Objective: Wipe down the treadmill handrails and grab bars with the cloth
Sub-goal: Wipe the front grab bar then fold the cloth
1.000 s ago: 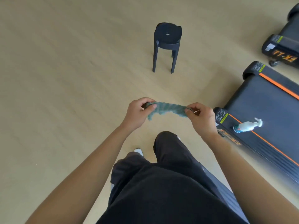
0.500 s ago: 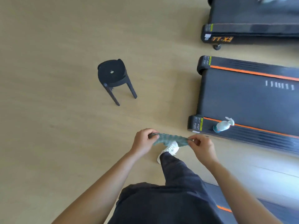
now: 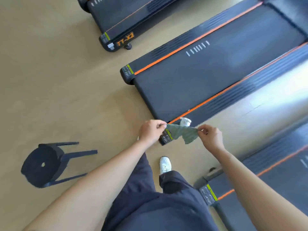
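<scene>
A small grey-green cloth [image 3: 182, 133] is stretched between my two hands in front of me. My left hand [image 3: 151, 132] pinches its left corner and my right hand [image 3: 210, 136] pinches its right corner. Just behind the cloth a white spray bottle [image 3: 185, 121] stands on the rear corner of the middle treadmill [image 3: 208, 75], a black deck with orange stripes. No handrails or grab bars show in this view.
A black stool [image 3: 48, 164] stands on the wooden floor at the lower left. A second treadmill [image 3: 125, 19] lies at the top, a third treadmill [image 3: 275, 177] at the lower right. My white shoe [image 3: 165, 165] is on the floor between the decks.
The view has swung right: the stool slid to the lower left and the treadmills now fill the right. The cloth has opened a little and hangs lower between my hands.
</scene>
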The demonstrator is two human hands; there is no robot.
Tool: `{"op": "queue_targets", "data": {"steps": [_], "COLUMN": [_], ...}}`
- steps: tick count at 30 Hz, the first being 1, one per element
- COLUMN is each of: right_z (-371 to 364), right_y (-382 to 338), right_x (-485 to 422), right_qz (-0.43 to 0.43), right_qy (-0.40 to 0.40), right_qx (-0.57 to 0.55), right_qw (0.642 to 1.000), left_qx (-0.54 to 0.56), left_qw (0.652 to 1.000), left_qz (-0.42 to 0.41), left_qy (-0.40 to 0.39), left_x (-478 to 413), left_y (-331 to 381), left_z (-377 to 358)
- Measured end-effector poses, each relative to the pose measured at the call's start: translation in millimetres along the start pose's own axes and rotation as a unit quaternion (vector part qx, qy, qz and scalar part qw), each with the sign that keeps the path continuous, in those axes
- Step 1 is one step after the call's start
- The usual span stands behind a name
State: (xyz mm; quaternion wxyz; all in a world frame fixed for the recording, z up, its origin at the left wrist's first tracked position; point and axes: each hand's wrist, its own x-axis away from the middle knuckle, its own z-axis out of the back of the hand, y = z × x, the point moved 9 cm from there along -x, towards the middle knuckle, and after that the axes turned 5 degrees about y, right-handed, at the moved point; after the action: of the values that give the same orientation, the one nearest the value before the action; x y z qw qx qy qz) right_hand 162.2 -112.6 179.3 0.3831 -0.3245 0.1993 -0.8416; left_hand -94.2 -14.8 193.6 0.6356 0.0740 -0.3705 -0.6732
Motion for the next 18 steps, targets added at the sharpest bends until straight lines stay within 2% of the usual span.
{"op": "queue_targets", "data": {"steps": [5,11,15,18], "right_z": [28,24,-26,-83], "right_y": [18,45,70,85], "right_x": [-64,-97,-101,-94], "right_qz": [-0.063,-0.122,-0.158,-0.194], "right_qy": [0.066,0.142,0.139,0.078], "right_qx": [0.025,0.025,0.038,0.054], "right_qw": [0.996,0.982,0.977,0.976], "left_qx": [0.047,0.055,-0.005,-0.080], "left_qw": [0.995,0.982,0.976,0.962], "left_qz": [-0.027,-0.020,-0.007,0.030], "left_qy": [-0.085,-0.182,-0.216,-0.258], "left_x": [-98,-176,-193,-197], "left_y": [53,61,39,-2], "left_z": [-42,-103,-134,-153]}}
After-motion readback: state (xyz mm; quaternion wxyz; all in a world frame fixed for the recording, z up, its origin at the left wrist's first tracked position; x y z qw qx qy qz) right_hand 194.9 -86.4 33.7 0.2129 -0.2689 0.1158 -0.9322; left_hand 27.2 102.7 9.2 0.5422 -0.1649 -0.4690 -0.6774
